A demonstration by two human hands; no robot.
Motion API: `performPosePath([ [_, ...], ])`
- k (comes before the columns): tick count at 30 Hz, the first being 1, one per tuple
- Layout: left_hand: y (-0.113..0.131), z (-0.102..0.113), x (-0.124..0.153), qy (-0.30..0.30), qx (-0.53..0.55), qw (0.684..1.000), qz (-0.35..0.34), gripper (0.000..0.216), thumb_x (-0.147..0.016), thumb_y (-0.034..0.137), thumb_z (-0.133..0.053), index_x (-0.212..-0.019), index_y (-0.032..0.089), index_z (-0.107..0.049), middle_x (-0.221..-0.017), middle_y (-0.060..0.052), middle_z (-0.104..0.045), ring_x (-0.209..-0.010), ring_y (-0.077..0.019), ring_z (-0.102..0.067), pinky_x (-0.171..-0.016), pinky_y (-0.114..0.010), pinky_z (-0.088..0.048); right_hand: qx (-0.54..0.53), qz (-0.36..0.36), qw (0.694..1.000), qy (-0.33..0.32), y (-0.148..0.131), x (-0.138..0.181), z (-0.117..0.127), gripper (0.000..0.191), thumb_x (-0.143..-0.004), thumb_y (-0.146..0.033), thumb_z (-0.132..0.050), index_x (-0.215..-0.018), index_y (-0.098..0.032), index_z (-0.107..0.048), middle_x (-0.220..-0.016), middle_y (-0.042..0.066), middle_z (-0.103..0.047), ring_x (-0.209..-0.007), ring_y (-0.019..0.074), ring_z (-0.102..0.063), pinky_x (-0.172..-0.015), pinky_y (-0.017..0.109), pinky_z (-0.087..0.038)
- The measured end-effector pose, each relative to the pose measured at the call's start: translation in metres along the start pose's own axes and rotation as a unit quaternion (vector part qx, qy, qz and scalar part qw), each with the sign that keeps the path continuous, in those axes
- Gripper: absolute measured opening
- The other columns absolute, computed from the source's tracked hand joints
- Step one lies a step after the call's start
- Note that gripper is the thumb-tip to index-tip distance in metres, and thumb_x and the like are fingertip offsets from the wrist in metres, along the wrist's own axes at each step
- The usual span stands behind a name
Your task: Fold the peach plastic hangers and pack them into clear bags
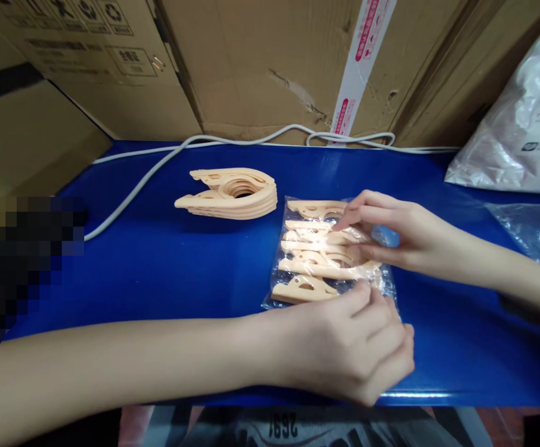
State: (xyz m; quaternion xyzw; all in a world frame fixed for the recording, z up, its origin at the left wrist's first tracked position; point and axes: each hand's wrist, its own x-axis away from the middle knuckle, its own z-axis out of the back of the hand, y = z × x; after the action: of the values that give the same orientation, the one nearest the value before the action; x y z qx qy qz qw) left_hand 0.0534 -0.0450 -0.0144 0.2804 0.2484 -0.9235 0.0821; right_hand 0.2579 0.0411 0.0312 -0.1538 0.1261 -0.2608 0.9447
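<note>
A clear plastic bag point(276, 279) lies flat on the blue table, with several beige plastic folding hangers point(304, 268) in a row inside it. My left hand point(344, 341) is curled at the bag's near right edge, its fingertips closed on the film. From the right, my right hand point(391, 226) reaches over the bag's far right part. Its fingers and thumb are apart and touch the film. Behind and left of the bag, a stack of loose beige folding hangers point(251, 205) rests on the table, away from both hands. Glare covers the bag's middle.
Cardboard boxes point(260, 68) stand along the back of the blue table point(195, 273). A white cable point(148, 180) runs in front of them. At the right are a large white plastic package point(516, 136) and some clear film point(530, 230). A blurred dark patch covers the left edge.
</note>
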Motion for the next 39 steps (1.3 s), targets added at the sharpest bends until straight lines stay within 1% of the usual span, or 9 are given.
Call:
performPosePath([
  [4, -0.002, -0.007, 0.004, -0.002, 0.0, 0.997, 0.073, 0.03, -0.103, 0.02, -0.052, -0.125, 0.018, -0.072, -0.125, -0.009, -0.075, -0.12, -0.0243, -0.069, -0.105, -0.043, -0.056, 0.307, 0.014, 0.951, 0.035, -0.005, 0.002, -0.003, 0.042, -0.101, -0.048, -0.05, -0.119, -0.015, -0.068, -0.117, 0.018, -0.067, -0.101, 0.0333, -0.061, -0.083, 0.047, -0.047],
  [6, -0.004, -0.007, 0.005, -0.009, 0.004, 0.997, 0.083, 0.03, -0.103, 0.019, -0.052, -0.127, 0.018, -0.071, -0.122, -0.01, -0.076, -0.116, -0.024, -0.071, -0.102, -0.042, -0.057, 0.358, -0.004, 0.933, 0.047, -0.006, 0.003, -0.004, 0.042, -0.102, -0.047, -0.047, -0.115, -0.014, -0.069, -0.114, 0.019, -0.068, -0.097, 0.0335, -0.062, -0.08, 0.046, -0.046],
  [11, -0.016, -0.009, 0.001, -0.063, -0.009, 0.994, 0.084, 0.029, -0.104, 0.019, -0.051, -0.124, 0.014, -0.07, -0.116, -0.014, -0.076, -0.112, -0.0269, -0.073, -0.099, -0.04, -0.058, 0.283, -0.061, 0.953, 0.088, 0.006, 0.001, -0.005, 0.039, -0.106, -0.038, -0.035, -0.107, -0.02, -0.07, -0.108, 0.013, -0.072, -0.094, 0.0296, -0.065, -0.078, 0.044, -0.046],
  [15, -0.043, -0.023, -0.003, -0.111, -0.055, 0.989, 0.081, 0.032, -0.102, 0.01, -0.045, -0.122, 0.011, -0.07, -0.115, -0.013, -0.076, -0.111, -0.0271, -0.073, -0.095, -0.038, -0.059, 0.2, -0.091, 0.973, 0.067, 0.024, -0.009, -0.007, 0.044, -0.104, -0.045, -0.038, -0.122, -0.018, -0.068, -0.123, 0.016, -0.07, -0.109, 0.0342, -0.065, -0.091, 0.049, -0.049],
  [19, -0.066, -0.039, -0.008, -0.167, -0.064, 0.978, 0.106, 0.034, -0.102, 0.006, -0.041, -0.121, 0.008, -0.069, -0.116, -0.015, -0.076, -0.11, -0.0259, -0.073, -0.097, -0.037, -0.056, 0.242, -0.124, 0.96, 0.064, 0.052, -0.027, -0.007, 0.05, -0.102, -0.048, -0.033, -0.126, -0.017, -0.064, -0.126, 0.019, -0.068, -0.116, 0.0388, -0.061, -0.098, 0.054, -0.045],
  [24, -0.077, -0.048, -0.02, -0.227, -0.074, 0.957, 0.165, 0.041, -0.102, 0.003, -0.032, -0.119, 0.006, -0.069, -0.119, -0.019, -0.074, -0.109, -0.0292, -0.073, -0.094, -0.038, -0.056, 0.19, -0.138, 0.972, 0.013, 0.09, -0.059, -0.001, 0.043, -0.097, -0.048, -0.038, -0.122, -0.019, -0.059, -0.114, 0.017, -0.072, -0.099, 0.0337, -0.066, -0.082, 0.046, -0.05],
  [30, -0.089, -0.064, -0.027, -0.22, -0.082, 0.949, 0.212, 0.038, -0.101, 0.001, -0.036, -0.122, 0.004, -0.068, -0.111, -0.02, -0.076, -0.106, -0.0266, -0.073, -0.109, -0.05, -0.048, 0.16, -0.165, 0.973, 0.03, 0.104, -0.101, -0.003, 0.049, -0.089, -0.038, -0.04, -0.13, -0.014, -0.056, -0.115, 0.017, -0.073, -0.096, 0.0325, -0.067, -0.082, 0.044, -0.05],
  [36, -0.088, -0.063, -0.009, -0.217, -0.124, 0.945, 0.212, 0.039, -0.101, 0.001, -0.037, -0.125, 0.001, -0.067, -0.128, -0.026, -0.069, -0.12, -0.0325, -0.069, -0.105, -0.05, -0.051, 0.206, -0.214, 0.954, 0.034, 0.107, -0.118, -0.001, 0.05, -0.09, -0.042, -0.041, -0.127, -0.013, -0.058, -0.111, 0.021, -0.074, -0.095, 0.0371, -0.068, -0.078, 0.046, -0.049],
  [39, -0.089, -0.058, 0.0, -0.236, -0.125, 0.938, 0.221, 0.038, -0.101, 0.003, -0.04, -0.129, 0.004, -0.066, -0.133, -0.028, -0.066, -0.12, -0.0341, -0.069, -0.099, -0.047, -0.055, 0.24, -0.227, 0.943, 0.041, 0.102, -0.117, -0.001, 0.049, -0.096, -0.046, -0.038, -0.126, -0.012, -0.056, -0.111, 0.021, -0.074, -0.099, 0.0356, -0.069, -0.084, 0.045, -0.049],
])
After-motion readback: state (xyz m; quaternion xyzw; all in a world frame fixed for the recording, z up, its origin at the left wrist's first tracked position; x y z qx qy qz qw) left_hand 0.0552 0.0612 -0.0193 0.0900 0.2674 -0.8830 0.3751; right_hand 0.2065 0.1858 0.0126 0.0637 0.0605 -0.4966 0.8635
